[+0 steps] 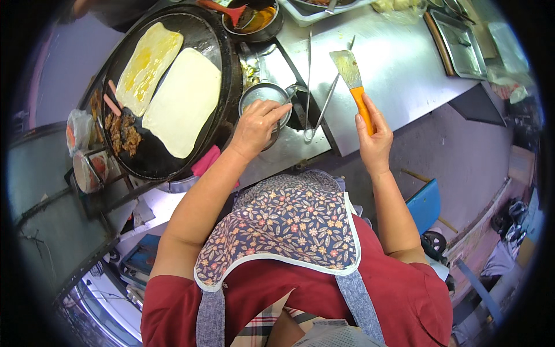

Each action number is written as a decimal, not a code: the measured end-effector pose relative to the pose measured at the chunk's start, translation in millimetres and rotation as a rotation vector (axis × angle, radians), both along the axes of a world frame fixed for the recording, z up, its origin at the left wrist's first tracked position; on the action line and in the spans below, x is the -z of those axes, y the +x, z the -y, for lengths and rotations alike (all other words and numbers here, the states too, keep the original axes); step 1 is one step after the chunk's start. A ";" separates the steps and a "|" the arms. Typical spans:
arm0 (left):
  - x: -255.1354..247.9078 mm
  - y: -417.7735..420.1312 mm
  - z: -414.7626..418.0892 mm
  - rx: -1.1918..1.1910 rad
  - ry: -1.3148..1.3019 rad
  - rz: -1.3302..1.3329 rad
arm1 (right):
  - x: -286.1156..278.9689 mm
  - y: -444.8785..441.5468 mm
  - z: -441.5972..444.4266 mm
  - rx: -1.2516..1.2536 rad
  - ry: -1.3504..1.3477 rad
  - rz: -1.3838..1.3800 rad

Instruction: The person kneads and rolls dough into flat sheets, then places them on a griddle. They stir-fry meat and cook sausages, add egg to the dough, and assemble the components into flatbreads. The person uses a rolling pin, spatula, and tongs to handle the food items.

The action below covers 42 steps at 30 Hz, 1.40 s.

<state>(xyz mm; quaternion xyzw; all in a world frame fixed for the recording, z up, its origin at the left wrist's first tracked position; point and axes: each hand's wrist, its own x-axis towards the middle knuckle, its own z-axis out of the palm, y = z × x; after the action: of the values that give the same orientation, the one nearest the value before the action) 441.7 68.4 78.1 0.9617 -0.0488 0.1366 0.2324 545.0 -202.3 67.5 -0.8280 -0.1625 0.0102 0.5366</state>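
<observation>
My right hand (376,132) grips the orange handle of a metal scraper (352,78), its blade pointing away from me over the steel counter. My left hand (259,126) is over a round metal container (265,93), its fingers on what looks like a thin metal handle; the grip is partly hidden. Left of it, a round black griddle (162,164) bears two flat sheets of dough: a plain pale one (184,102) and one with yellow egg (149,65) spread on it. Pink sausages (112,105) and browned meat (123,132) lie at the griddle's left edge.
Metal tongs (308,134) lie spread on the counter (394,82) between my hands. A pot of oil (271,26) with a red utensil (225,11) stands beyond the griddle. A steel tray (459,47) is at the far right. A pink cloth (206,160) hangs by the griddle's near rim.
</observation>
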 end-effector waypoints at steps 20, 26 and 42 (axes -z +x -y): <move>-93.4 -304.6 -207.1 -1.018 -0.120 0.270 | -90.4 -158.3 -344.8 -0.924 -0.241 -0.017; -61.9 -341.0 -259.1 -0.993 0.098 0.035 | -45.6 -219.4 -467.0 -1.084 -0.559 0.503; -69.5 -348.4 -252.0 -0.963 -0.142 0.186 | -90.6 -206.7 -525.2 -1.074 -0.645 0.339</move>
<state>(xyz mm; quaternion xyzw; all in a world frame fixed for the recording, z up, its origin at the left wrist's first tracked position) 93.3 320.4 147.6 0.8405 0.3901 0.3167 0.2024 338.3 322.9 158.1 -0.7412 -0.6252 0.1944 0.1482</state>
